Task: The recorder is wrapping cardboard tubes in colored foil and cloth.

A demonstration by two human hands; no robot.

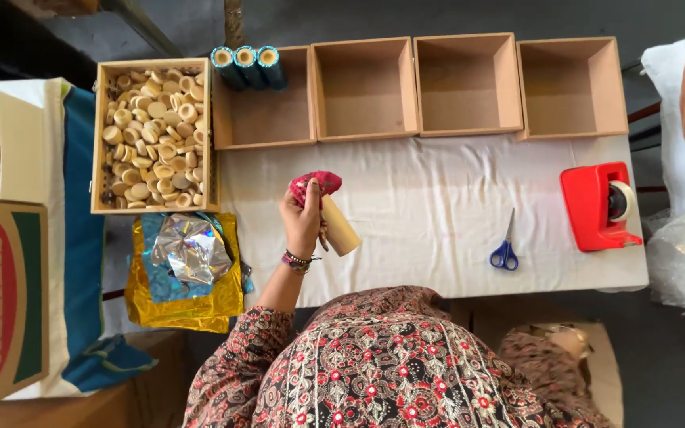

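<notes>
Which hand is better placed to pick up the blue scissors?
The right hand, probably. It hangs low beside the table, on the same side as the scissors. The left hand is busy gripping a cardboard tube with red cloth.

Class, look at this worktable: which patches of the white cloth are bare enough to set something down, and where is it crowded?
Free: the white cloth between the left hand and the scissors, below the empty boxes. Crowded: left edge, with the tray of wooden caps and foil sheets.

A craft workshop: 4 wooden trays (469, 83), foil sheets (188, 269) (shiny), tape dispenser (596, 206), scissors (505, 250).
</notes>
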